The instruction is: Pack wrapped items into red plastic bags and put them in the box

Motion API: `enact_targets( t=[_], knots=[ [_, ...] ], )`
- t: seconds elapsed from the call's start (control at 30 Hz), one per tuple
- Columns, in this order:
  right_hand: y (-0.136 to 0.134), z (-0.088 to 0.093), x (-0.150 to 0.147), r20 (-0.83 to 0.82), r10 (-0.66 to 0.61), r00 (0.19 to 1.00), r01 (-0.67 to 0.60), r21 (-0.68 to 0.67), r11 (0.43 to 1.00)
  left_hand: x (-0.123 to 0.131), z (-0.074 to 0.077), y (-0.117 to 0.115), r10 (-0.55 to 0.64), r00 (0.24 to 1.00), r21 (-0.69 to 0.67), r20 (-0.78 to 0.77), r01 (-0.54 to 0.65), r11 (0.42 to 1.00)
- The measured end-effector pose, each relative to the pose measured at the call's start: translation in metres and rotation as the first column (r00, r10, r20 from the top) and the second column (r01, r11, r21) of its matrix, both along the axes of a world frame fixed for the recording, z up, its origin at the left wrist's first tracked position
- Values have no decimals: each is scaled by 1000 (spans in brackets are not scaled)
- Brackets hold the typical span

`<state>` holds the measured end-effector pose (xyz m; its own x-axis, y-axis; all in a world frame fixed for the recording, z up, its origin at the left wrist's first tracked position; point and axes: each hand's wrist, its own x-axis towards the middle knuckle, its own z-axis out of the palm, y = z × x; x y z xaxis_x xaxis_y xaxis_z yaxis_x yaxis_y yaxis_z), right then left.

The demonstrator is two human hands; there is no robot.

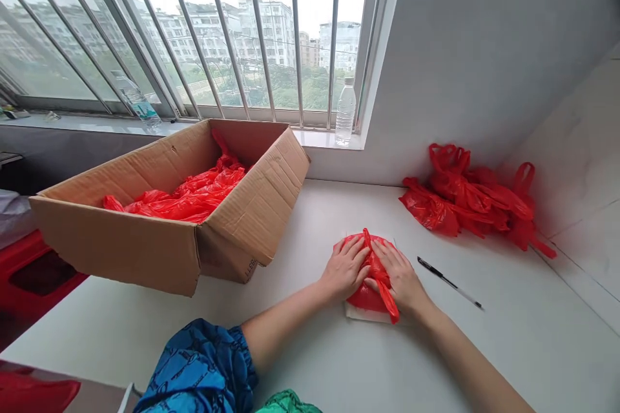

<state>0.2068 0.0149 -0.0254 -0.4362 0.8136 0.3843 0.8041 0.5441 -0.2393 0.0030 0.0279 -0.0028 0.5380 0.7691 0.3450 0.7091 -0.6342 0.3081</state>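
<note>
A red plastic bag (371, 297) wraps a flat white item on the white table (508, 348), just in front of me. My left hand (345, 268) lies on its left side with the fingers stretched flat. On its right side rests my right hand (400, 274), fingers spread over the plastic. A twisted strip of the bag runs between the two hands and sticks out toward me.
An open cardboard box (169, 245) holding red bags (194, 197) stands at the left. A heap of red plastic bags (477, 200) lies at the back right by the wall. A black pen (449, 282) lies right of my hands. Water bottles (345, 111) stand on the window sill.
</note>
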Motion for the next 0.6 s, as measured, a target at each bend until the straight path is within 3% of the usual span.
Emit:
enact_targets(
  t=[0.3,0.6],
  knots=[
    [-2,-6,-1,-9,-5,1000,5,-74,997,1,-13,2,11,1000,-7,-3,-11,1000],
    [-1,3,-4,-71,-3,997,-6,-133,991,1,-4,4,-2,999,-37,37,3,999]
  ],
)
